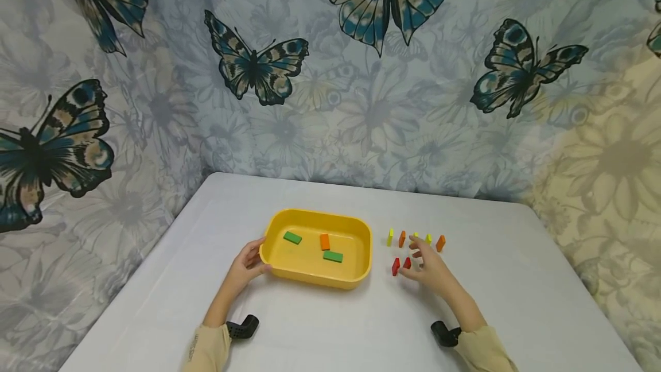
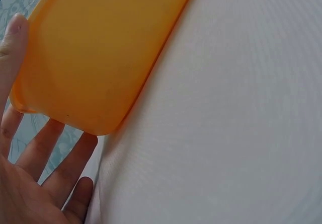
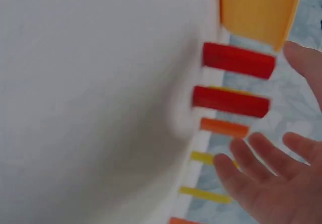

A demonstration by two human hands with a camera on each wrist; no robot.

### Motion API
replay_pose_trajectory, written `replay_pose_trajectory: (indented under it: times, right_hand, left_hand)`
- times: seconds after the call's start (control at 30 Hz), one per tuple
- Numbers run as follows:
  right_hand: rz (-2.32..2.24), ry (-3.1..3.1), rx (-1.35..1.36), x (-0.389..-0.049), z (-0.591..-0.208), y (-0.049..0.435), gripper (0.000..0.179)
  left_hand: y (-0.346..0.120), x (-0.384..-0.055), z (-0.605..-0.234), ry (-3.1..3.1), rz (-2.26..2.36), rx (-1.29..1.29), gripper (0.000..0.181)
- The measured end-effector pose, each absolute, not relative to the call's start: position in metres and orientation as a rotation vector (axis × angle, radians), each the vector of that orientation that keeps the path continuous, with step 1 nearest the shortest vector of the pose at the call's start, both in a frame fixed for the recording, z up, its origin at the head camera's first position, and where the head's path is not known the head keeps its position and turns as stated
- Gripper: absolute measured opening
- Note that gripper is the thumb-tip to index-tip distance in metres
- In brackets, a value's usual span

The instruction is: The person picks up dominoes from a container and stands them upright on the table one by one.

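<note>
My left hand [image 1: 244, 264] rests at the left end of a yellow plastic tray [image 1: 315, 279]. In the left wrist view, extended fingers [image 2: 75, 166] touch the tray's end, with the thumb beside its edge. My right hand [image 1: 432, 270] hovers with spread, slightly bent fingers and holds nothing. It is close to two upright red blocks [image 3: 231, 102], its thumb next to them. Behind these stands a row of thin upright blocks: yellow [image 1: 389, 237] and orange [image 1: 401, 239] ones, partly hidden by the fingers. An orange block [image 1: 440, 243] ends the row on the right.
Inside the tray lie two green blocks [image 1: 333, 256] and an orange block [image 1: 325, 242]. Everything is on a white-covered table [image 1: 330, 337]. Behind it hangs a butterfly-patterned curtain [image 1: 361, 131]. Black wrist devices [image 1: 242, 326] sit at both sleeves.
</note>
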State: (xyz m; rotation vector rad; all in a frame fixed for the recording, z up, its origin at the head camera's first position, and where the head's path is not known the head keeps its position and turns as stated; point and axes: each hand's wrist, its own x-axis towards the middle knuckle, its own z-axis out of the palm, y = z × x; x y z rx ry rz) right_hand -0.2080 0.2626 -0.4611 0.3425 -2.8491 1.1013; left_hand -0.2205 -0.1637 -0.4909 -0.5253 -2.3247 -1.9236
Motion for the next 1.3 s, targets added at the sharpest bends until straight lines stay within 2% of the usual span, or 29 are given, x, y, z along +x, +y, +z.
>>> replay_pose_trajectory:
  times: [0.1,0.3,0.4,0.57,0.73,0.87,1.1,1.3]
  right_hand:
    - [1.052,-2.751,0.426,-0.204,-0.451,0.253,0.071]
    - [1.057,-2.59,0.539,-0.21,-0.43,0.218,0.039]
    - [1.141,-2.567,0.565,-0.221,-0.428,0.192,0.029]
    - [1.253,-2.665,0.603,-0.24,-0.439,0.142,0.027]
    - [1.009,-2.897,0.627,-0.249,-0.455,0.114,0.029]
    - [0.751,-3.017,0.7,-0.248,-0.464,0.107,0.025]
    - [0.565,-3.103,0.703,-0.245,-0.463,0.105,0.016]
    - [0.57,-3.116,0.724,-0.246,-0.458,0.105,0.023]
  left_hand:
    - [-0.163,-0.219,-0.493,-2.338,-1.926,-0.512,0.06]
    - [-0.164,-0.22,-0.491,-2.332,-1.961,-0.496,0.061]
    - [-0.164,-0.222,-0.488,-2.329,-1.959,-0.525,0.061]
    - [-0.165,-0.221,-0.487,-2.308,-1.948,-0.561,0.061]
    - [-0.164,-0.22,-0.49,-2.312,-1.948,-0.565,0.06]
    - [-0.165,-0.216,-0.495,-2.328,-1.933,-0.527,0.061]
    - [-0.166,-0.217,-0.496,-2.335,-1.936,-0.526,0.062]
    - [-0.165,-0.22,-0.493,-2.325,-1.953,-0.55,0.062]
